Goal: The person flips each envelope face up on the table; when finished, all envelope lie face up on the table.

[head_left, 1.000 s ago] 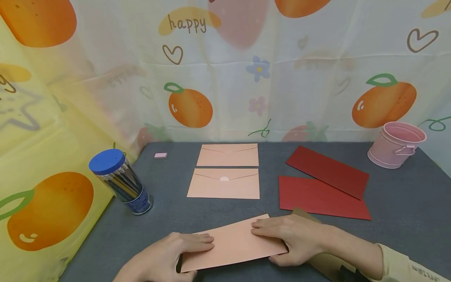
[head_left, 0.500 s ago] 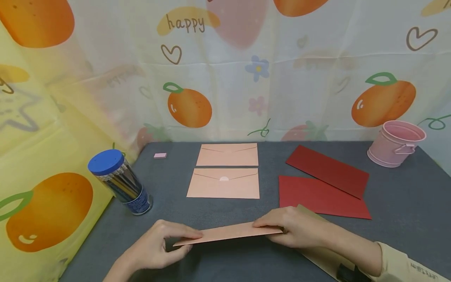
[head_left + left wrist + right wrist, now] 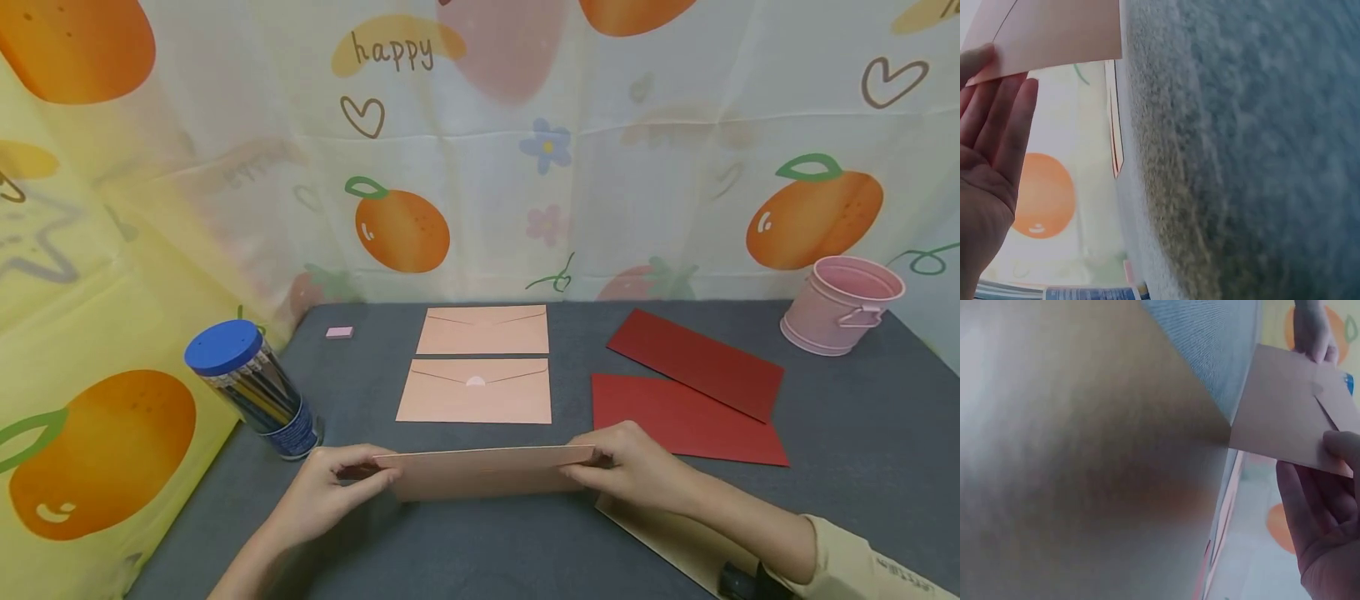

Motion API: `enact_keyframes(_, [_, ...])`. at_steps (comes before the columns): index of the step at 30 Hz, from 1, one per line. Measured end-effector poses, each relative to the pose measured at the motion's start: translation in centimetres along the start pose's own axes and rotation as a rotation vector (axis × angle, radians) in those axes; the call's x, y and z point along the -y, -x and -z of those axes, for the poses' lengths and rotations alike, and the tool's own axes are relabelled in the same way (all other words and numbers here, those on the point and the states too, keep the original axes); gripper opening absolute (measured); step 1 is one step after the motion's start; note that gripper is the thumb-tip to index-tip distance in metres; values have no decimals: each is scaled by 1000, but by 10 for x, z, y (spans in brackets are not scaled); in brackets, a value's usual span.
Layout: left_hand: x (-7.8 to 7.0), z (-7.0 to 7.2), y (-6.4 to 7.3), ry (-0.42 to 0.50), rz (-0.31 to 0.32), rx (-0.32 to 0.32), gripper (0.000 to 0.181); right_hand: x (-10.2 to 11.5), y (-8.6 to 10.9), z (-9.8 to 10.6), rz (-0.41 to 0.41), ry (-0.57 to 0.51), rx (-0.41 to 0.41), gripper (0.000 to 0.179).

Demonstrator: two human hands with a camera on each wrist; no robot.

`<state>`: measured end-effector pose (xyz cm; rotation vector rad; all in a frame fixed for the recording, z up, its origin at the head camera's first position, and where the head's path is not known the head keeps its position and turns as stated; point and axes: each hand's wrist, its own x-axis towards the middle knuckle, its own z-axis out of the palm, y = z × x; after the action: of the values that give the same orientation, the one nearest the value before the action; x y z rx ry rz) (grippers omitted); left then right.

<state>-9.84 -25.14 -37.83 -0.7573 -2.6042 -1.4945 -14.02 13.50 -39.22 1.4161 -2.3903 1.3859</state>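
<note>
Both hands hold a pale pink envelope (image 3: 487, 477) up off the table by its two short ends. Its long edge is raised, and its flap side is turned towards me. At the left end, my left hand (image 3: 330, 492) pinches it between thumb and fingers. My right hand (image 3: 633, 467) pinches the other end the same way. In the right wrist view, the flap line and a round seal show on the envelope (image 3: 1279, 406). Beyond it, two more pink envelopes lie flat, a nearer one (image 3: 474, 404) with a pale seal and a farther one (image 3: 483, 335).
Two overlapping red envelopes (image 3: 697, 364) lie to the right. A brownish flat piece (image 3: 675, 533) lies partly under my right forearm. A blue-lidded pencil tub (image 3: 251, 387) stands at the left, a pink bucket (image 3: 836, 312) at the far right, and a small pink block (image 3: 339, 332) at the back.
The pink envelope has been lifted from near the table's front and tilted up, so its flap side now faces me. Both hands have moved away from me, from lying over it to pinching its ends.
</note>
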Motion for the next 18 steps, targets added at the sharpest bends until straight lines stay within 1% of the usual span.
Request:
enact_keyframes(3, [-1,-1,-2,27,95,-55,7,2,-1,-1,-125,-47,-24,1])
enact_keyframes(4, [-1,-1,-4,41,132,-74,6,3,-1,-2,-177,-63,-29,2])
enact_keyframes(7, [0,-2,-8,101,255,-114,12,5,-3,-3,-330,-109,-37,12])
enact_keyframes(9, [0,-3,-10,157,333,-127,18,4,-4,-4,-408,-136,-31,20])
enact_keyframes(11, [2,-3,-13,214,419,-140,25,3,-5,-4,-460,-180,-16,25])
enact_keyframes(13, [4,-3,-15,253,483,-152,30,2,-6,-5,-490,-234,1,26])
enact_keyframes(16, [7,-2,-17,273,553,-180,34,-1,-8,-6,-524,-278,29,18])
enact_keyframes(18, [9,-1,-17,274,574,-182,36,-2,-9,-6,-537,-269,47,16])
